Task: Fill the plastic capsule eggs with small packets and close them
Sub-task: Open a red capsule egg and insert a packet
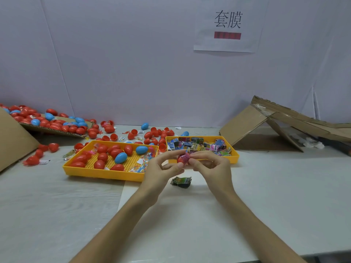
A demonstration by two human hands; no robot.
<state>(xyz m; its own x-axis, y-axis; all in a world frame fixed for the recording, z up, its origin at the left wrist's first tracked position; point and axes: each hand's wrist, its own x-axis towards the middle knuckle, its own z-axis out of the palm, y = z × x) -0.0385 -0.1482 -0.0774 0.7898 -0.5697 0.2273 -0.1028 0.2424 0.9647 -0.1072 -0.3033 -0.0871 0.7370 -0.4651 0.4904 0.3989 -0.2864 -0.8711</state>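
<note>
My left hand grips a red capsule egg half in front of me. My right hand pinches a small colourful packet that sits at the mouth of that half. A second packet lies on the table just below my hands. A yellow tray behind my hands holds several packets. Another yellow tray to the left holds several red and blue eggs.
Loose red and blue eggs are scattered along the back of the table and on a cardboard sheet at far left. Folded cardboard leans at the right. A white wall with a paper sign stands behind.
</note>
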